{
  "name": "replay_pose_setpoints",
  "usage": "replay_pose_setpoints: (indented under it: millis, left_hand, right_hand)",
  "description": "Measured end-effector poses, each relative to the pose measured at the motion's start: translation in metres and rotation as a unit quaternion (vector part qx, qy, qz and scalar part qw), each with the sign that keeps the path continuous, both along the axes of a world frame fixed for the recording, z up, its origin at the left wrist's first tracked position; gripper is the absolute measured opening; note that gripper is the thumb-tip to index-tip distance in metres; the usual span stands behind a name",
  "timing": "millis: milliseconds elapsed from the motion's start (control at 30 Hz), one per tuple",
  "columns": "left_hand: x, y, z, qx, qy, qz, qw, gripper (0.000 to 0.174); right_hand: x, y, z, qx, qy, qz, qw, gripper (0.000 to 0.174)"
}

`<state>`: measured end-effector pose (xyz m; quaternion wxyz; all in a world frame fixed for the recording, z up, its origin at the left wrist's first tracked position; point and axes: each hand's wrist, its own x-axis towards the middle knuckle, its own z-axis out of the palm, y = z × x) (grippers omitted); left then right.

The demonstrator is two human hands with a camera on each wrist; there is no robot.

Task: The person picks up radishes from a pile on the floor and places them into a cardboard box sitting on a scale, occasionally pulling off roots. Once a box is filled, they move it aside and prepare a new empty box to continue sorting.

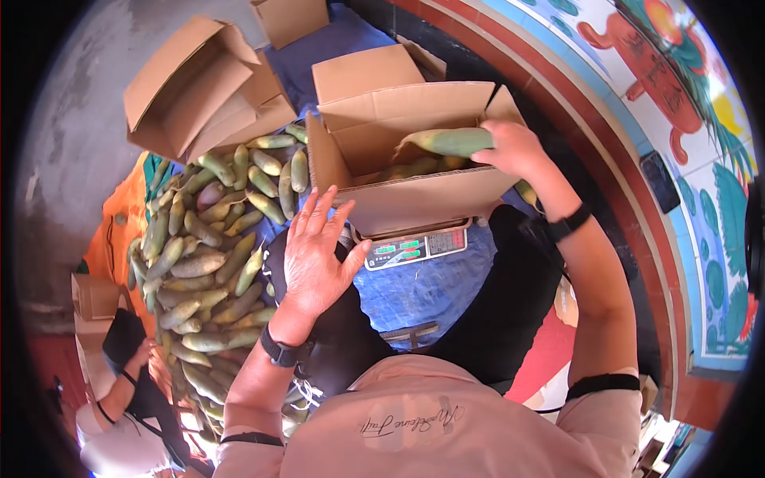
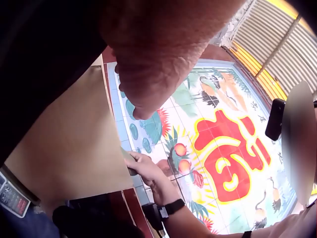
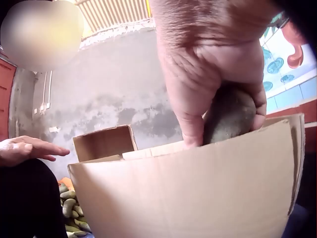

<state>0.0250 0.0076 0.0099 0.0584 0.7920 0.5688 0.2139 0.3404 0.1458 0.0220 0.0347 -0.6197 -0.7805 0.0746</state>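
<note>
In the head view a green radish point(image 1: 453, 143) lies level over the open cardboard box point(image 1: 430, 199), its thick end gripped by my right hand point(image 1: 514, 149). The right wrist view shows fingers and thumb of the right hand point(image 3: 215, 89) round the radish point(image 3: 230, 114) at the box's rim point(image 3: 183, 158). More radishes point(image 1: 414, 169) lie inside the box. My left hand point(image 1: 317, 259), fingers spread and holding nothing, is by the box's near left corner; whether the fingertips touch it I cannot tell. The box stands on a scale point(image 1: 418, 248) with a lit display.
A big heap of radishes point(image 1: 199, 267) spreads left of the box. An open, tilted carton point(image 1: 191, 92) stands behind the heap. Blue sheeting point(image 1: 422, 299) lies between the knees. Another person point(image 1: 123, 398) is at the lower left. A tiled wall point(image 1: 705, 199) runs along the right.
</note>
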Motion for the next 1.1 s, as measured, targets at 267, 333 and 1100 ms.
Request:
replay_pose_setpoints:
  millis: [267, 333, 1100]
  left_hand:
    - [0.000, 0.000, 0.001, 0.022, 0.002, -0.018, 1.000, 0.048]
    - [-0.001, -0.001, 0.002, 0.027, 0.009, -0.024, 0.999, 0.046]
    - [0.006, 0.008, -0.012, 0.012, -0.049, -0.084, 0.995, 0.027]
  right_hand:
    - [0.007, 0.008, -0.017, 0.042, 0.170, 0.053, 0.983, 0.031]
    - [0.019, -0.015, 0.004, 0.051, 0.231, 0.045, 0.971, 0.027]
    - [0.175, -0.324, -0.034, -0.037, 0.214, -0.324, 0.921, 0.019]
